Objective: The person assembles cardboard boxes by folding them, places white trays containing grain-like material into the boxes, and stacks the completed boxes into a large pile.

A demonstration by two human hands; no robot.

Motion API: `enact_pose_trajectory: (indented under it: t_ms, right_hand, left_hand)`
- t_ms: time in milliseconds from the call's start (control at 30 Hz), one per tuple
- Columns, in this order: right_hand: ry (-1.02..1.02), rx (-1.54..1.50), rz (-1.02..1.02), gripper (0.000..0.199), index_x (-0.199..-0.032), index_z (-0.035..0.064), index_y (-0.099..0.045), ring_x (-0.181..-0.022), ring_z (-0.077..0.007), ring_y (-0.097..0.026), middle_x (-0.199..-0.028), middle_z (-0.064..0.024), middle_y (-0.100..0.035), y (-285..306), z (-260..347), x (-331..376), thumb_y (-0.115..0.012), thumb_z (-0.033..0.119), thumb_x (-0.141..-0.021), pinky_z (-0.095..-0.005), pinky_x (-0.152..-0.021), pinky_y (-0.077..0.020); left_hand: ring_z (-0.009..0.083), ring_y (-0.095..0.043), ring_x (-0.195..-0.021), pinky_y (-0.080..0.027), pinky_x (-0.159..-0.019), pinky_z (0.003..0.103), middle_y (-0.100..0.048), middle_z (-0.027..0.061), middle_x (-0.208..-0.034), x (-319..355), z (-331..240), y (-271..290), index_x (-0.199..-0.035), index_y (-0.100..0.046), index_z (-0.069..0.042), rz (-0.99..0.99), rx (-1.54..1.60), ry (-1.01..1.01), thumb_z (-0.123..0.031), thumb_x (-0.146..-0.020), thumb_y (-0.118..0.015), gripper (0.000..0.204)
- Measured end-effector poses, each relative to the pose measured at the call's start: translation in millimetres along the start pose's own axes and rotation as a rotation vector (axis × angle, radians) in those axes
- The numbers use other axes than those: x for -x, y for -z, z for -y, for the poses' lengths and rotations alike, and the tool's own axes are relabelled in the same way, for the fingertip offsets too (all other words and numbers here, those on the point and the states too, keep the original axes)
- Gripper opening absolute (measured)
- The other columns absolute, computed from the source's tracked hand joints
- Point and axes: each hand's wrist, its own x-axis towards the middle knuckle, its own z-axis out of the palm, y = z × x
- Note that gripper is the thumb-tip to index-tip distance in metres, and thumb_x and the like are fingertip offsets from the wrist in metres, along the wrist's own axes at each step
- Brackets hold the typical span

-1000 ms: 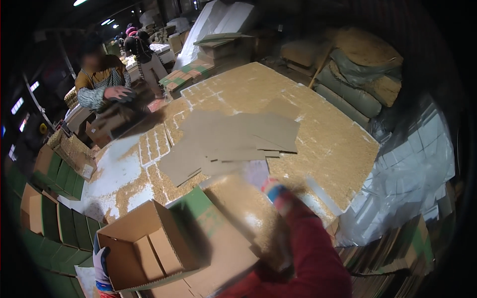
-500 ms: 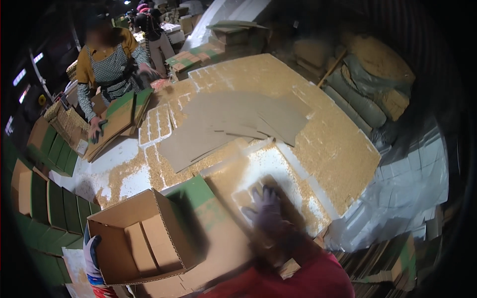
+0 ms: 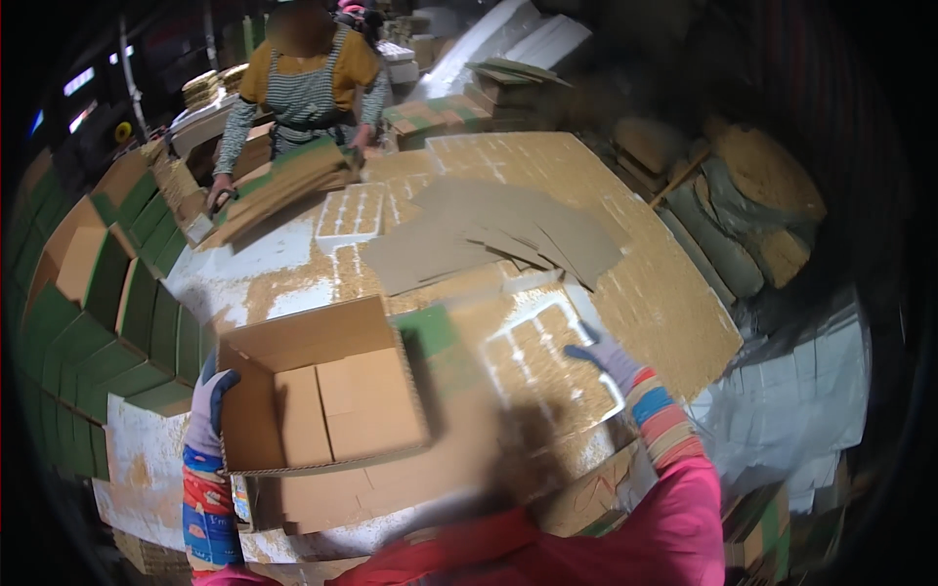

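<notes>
My gloved left hand [image 3: 208, 402] grips the left wall of an open, empty-looking cardboard box [image 3: 324, 391], its fingers over the rim. The box sits tilted on a flat cardboard sheet with a green band [image 3: 430, 337]. To the right, my gloved right hand [image 3: 608, 357] reaches over the right edge of a white-framed tray [image 3: 598, 387] filled with brown granules. Its fingers are stretched out and apart, at or just above the tray's edge; contact is unclear. White dividers split the tray's fill into sections. A dark shadow covers the tray's near part.
Grey-brown cardboard sheets [image 3: 489, 230] lie across the granule-covered table [image 3: 674, 322]. Green-and-brown boxes [image 3: 137, 313] line the left side. Across the table a person in a checked apron [image 3: 305, 93] handles flattened cartons [image 3: 283, 190]. Clear plastic sheeting [image 3: 782, 376] covers the right.
My right hand has moved right and away from me, off the spot it was pressing, and more of the tray shows. The box has turned slightly in my left hand. The view has shifted.
</notes>
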Motion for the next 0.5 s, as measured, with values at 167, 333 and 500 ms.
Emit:
enact_pose_trajectory:
  t_ms: [167, 333, 500]
  right_hand:
    - [0.013, -0.556, 0.257, 0.059, -0.129, 0.0022, -0.057, -0.102, -0.0158, -0.066, -0.114, -0.0106, -0.068, 98, 159, 13, -0.076, 0.036, -0.084, -0.0307, -0.086, -0.0542]
    - [0.378, -0.726, 0.523, 0.044, -0.129, 0.0030, -0.057, -0.098, -0.0100, -0.065, -0.110, -0.0058, -0.068, 52, 338, 35, -0.065, 0.028, -0.094, -0.0265, -0.084, -0.0559]
    - [0.540, -0.441, 0.823, 0.057, -0.135, 0.0016, -0.051, -0.098, -0.0132, -0.066, -0.116, -0.0080, -0.066, -63, 430, 22, -0.072, 0.028, -0.089, -0.0279, -0.085, -0.0564]
  left_hand:
    - [0.0084, -0.056, -0.095, -0.049, -0.082, 0.021, -0.059, 0.0035, -0.117, -8, 8, -6, -0.146, -0.041, -0.001, -0.071, 0.047, 0.001, -0.001, -0.088, -0.058, 0.060]
    - [0.0138, -0.055, -0.113, -0.047, -0.093, 0.025, -0.061, 0.0100, -0.127, -22, 27, -7, -0.140, -0.047, 0.003, -0.163, -0.035, -0.110, -0.013, -0.088, -0.071, 0.059]
    - [0.0164, -0.057, -0.115, -0.044, -0.099, 0.028, -0.063, 0.0120, -0.127, -27, 49, 6, -0.129, -0.058, 0.003, -0.202, -0.581, -0.499, -0.024, -0.095, -0.062, 0.044]
